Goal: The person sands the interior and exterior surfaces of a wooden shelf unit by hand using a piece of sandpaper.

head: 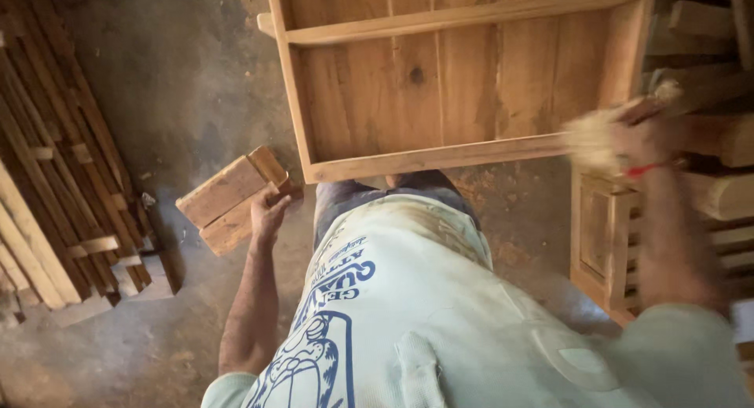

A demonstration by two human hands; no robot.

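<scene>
A woodworking shop: stacked wooden slats, unfinished wooden frame, dusty concrete floor.

Wooden frame ahead, wood blocks left, slat stack far left.

Right hand motion-blurred at the wooden frame; its grip and the pale object it holds cannot be told. Frame top cut by the upper edge. Left hand fingertips hidden behind a wooden block. Slat stack cropped at left.
</scene>
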